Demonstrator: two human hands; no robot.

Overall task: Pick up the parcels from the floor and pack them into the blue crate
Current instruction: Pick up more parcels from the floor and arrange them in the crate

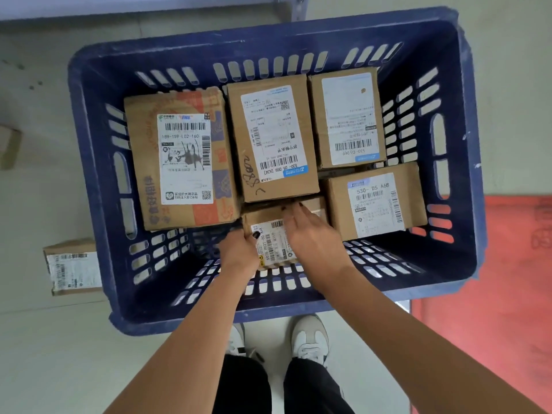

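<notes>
Left hand (239, 252) pinches the small parcel (273, 239) at lower centre of the blue crate (98, 186), right hand (310, 234) spread flat on it; tight gap between neighbouring boxes risks jamming it askew.

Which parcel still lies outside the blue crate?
The cardboard parcel on the floor by the blue crate's left wall. The other five parcels sit inside the crate, including the small one under both hands.

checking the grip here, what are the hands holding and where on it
Both hands are on the small parcel in the crate. The left hand grips its left edge; the right hand rests flat on its top.
</notes>
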